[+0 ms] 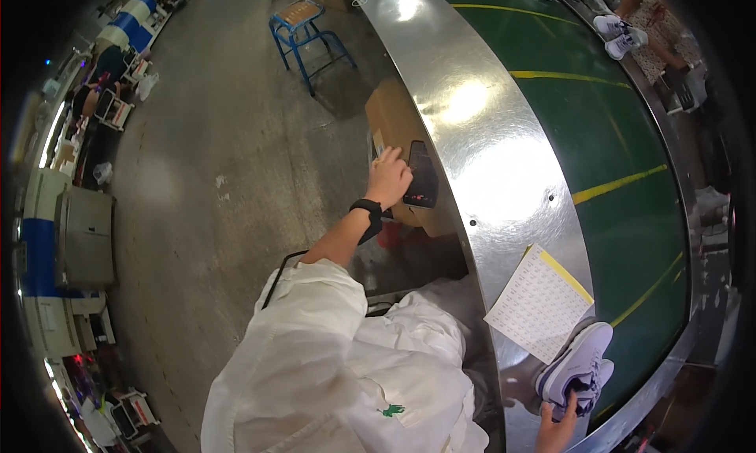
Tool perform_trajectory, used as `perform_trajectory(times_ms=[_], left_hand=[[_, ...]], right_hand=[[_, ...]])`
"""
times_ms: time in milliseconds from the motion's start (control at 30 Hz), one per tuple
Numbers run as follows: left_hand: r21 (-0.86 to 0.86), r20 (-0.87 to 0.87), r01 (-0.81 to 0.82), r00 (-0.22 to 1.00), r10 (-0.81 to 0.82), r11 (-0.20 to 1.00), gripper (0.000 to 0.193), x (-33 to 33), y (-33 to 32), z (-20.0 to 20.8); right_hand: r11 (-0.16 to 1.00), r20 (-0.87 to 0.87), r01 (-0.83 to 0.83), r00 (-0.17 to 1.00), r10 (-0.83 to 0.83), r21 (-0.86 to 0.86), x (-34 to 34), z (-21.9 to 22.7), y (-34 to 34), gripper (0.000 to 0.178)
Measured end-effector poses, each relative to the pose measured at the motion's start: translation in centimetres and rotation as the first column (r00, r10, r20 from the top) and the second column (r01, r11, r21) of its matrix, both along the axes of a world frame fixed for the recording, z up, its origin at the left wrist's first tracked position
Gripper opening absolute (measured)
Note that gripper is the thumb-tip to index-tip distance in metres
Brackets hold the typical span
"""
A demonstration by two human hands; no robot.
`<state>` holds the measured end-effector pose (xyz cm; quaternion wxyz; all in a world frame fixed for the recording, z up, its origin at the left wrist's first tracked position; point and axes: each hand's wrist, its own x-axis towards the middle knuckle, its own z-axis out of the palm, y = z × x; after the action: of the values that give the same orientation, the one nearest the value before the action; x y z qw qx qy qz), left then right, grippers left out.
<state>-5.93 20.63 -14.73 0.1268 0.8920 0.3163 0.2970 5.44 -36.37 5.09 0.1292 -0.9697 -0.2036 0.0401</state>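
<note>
My left hand, with a black band on its wrist, reaches over a brown cardboard box beside the metal ledge. Its fingers are loosely extended beside a dark smartphone lying on the box; whether they touch it I cannot tell. At the lower right, my right hand holds a white and purple sneaker by its collar, one finger inside the opening. Part of a second sneaker shows behind it. A sheet of small printed labels with a yellow edge lies next to the sneakers.
A shiny metal ledge runs along a green conveyor belt with yellow lines. A blue stool stands on the floor. Across the belt, a person is near another pair of sneakers. Machines and a grey cabinet line the left.
</note>
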Motion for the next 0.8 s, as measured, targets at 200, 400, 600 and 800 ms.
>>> perform_trajectory(times_ms=[200,400,600,800], left_hand=[[-0.130,0.314,0.120,0.947,-0.074,0.984,0.009,-3.7,-7.8,3.5],[0.013,0.428,0.681,0.658,-0.620,0.732,0.011,1.3,-18.8,8.2],[-0.040,0.081,0.794,0.608,-0.790,0.607,0.032,7.4,-24.4,8.4],[-0.047,0.057,0.796,0.605,-0.794,0.603,0.029,7.9,-24.0,8.4]], right_hand=[[0.982,-0.201,0.010,0.978,-0.049,-0.190,2.8,0.9,1.0,0.059],[0.972,-0.207,0.021,0.976,-0.070,-0.233,2.5,1.3,1.2,0.060],[0.807,-0.315,0.517,0.846,-0.430,0.287,4.9,0.4,-3.2,0.065],[0.244,-0.572,0.669,0.734,-0.366,0.702,14.3,7.2,-7.8,0.048]])
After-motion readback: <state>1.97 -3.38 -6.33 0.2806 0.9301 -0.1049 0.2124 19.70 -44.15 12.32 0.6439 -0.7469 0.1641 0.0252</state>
